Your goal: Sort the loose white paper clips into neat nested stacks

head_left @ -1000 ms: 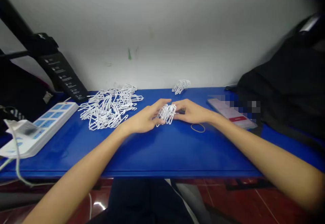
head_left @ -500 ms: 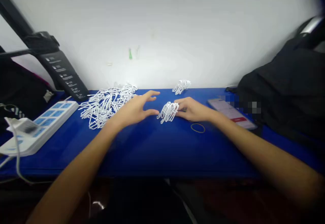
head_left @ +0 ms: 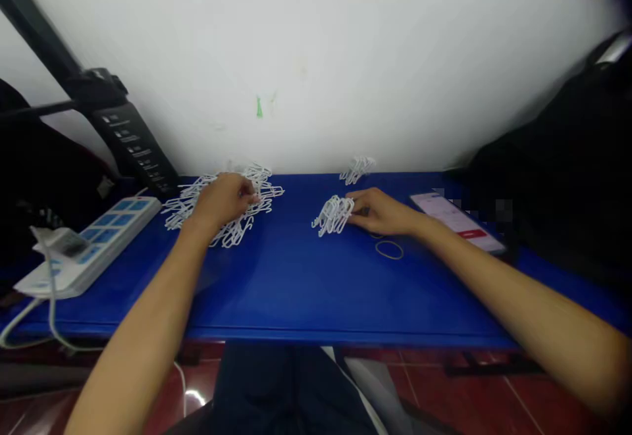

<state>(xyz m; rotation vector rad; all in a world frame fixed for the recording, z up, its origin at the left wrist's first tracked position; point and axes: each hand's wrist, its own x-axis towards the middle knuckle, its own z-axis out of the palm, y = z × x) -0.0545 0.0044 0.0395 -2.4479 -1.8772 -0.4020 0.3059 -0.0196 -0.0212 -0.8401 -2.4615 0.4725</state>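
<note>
White coated-wire paper clips [head_left: 266, 191] lie in 3 groups on a blue-painted table top [head_left: 345, 283]: a loose tangled heap, a linked clump [head_left: 333, 216] at centre, and a small linked bunch [head_left: 356, 170] near the white wall [head_left: 316, 47].

L hand [head_left: 222, 199]: fingers curled down, partly closed, on top of heap; grip on any clip cannot be confirmed, fingertips hidden.

R hand [head_left: 380, 212]: partly open, low over table, fingers touching R side of linked clump; no closed grip visible.

Ref. items: tan rubber band [head_left: 389, 249] on table, just below R hand. Smartphone [head_left: 457, 222] w/ lit screen lies flat to R of band, part pixelated. White power strip [head_left: 93, 244] w/ blue switches sits L of heap, w/ white cable [head_left: 49, 303]. Black fabric bag [head_left: 557, 158] at far R of table.
</note>
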